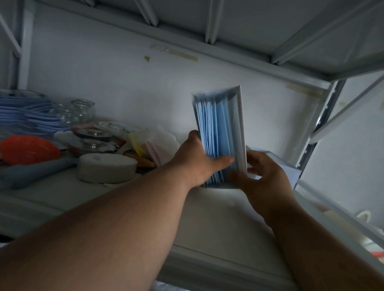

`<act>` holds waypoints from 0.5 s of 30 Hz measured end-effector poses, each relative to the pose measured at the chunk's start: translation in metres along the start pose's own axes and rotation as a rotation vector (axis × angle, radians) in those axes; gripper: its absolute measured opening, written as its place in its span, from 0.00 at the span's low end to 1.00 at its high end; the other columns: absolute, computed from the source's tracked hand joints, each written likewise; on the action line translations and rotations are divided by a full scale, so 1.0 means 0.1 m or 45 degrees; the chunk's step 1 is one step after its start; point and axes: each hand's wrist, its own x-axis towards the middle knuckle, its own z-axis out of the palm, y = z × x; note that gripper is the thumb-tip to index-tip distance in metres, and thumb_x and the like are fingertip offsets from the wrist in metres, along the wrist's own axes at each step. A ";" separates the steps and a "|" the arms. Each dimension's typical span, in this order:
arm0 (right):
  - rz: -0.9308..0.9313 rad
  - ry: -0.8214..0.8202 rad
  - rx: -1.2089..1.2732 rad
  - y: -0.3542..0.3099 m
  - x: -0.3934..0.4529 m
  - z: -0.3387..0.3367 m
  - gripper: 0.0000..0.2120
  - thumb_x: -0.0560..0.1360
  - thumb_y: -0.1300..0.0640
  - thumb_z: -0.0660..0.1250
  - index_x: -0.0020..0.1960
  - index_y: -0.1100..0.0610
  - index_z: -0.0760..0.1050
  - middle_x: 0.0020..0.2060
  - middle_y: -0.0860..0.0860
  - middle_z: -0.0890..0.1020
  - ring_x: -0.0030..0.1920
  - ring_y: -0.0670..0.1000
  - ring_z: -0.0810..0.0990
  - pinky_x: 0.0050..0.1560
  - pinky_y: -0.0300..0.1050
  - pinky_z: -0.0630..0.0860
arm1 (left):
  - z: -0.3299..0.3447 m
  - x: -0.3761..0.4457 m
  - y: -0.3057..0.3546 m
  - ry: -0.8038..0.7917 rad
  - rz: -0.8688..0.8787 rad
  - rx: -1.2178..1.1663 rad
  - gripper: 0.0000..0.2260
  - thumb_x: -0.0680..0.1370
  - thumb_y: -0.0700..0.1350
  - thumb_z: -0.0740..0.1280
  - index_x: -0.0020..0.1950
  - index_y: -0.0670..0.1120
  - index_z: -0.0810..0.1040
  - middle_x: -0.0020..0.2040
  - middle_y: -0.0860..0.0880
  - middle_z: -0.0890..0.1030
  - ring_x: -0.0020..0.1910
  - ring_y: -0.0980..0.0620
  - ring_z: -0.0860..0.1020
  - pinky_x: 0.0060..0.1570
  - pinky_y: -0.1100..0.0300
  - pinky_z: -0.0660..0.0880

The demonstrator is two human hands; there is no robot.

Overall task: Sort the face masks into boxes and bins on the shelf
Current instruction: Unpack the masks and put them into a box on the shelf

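A white open box (pixel 239 116) stands on end above the shelf board (pixel 216 214), tilted slightly left, packed with a stack of light blue face masks (pixel 216 128). My left hand (pixel 197 161) grips the box's lower left side, thumb across the masks' edges. My right hand (pixel 264 179) holds the bottom right corner of the box, fingers curled under it. Behind my right hand lies a light blue flat piece (pixel 282 169), partly hidden.
At the left of the shelf are stacked blue plates (pixel 18 113), glass jars (pixel 80 112), an orange object (pixel 28 149), a white round roll (pixel 106 168) and pot lids (pixel 92 138). An upper shelf (pixel 214 18) hangs overhead. A metal upright (pixel 317 126) stands at the right.
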 end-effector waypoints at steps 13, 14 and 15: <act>0.006 -0.011 0.012 0.00 0.00 -0.01 0.21 0.74 0.52 0.82 0.63 0.40 0.79 0.55 0.36 0.84 0.54 0.39 0.83 0.58 0.46 0.81 | 0.02 0.06 -0.06 0.002 0.034 0.012 0.34 0.72 0.53 0.82 0.72 0.51 0.69 0.59 0.52 0.81 0.55 0.51 0.82 0.50 0.60 0.78; 0.003 -0.010 0.014 0.00 0.00 -0.01 0.21 0.75 0.52 0.81 0.63 0.40 0.79 0.55 0.35 0.84 0.54 0.39 0.83 0.58 0.47 0.81 | 0.02 0.07 -0.05 0.001 0.030 0.024 0.32 0.73 0.52 0.81 0.71 0.50 0.69 0.58 0.51 0.81 0.53 0.52 0.82 0.49 0.60 0.78; -0.001 -0.008 0.014 0.01 0.00 -0.01 0.21 0.75 0.52 0.81 0.63 0.39 0.78 0.55 0.35 0.84 0.54 0.39 0.83 0.58 0.47 0.81 | 0.01 0.06 -0.05 0.001 0.025 0.037 0.30 0.74 0.51 0.80 0.70 0.50 0.69 0.56 0.51 0.81 0.51 0.53 0.81 0.47 0.60 0.77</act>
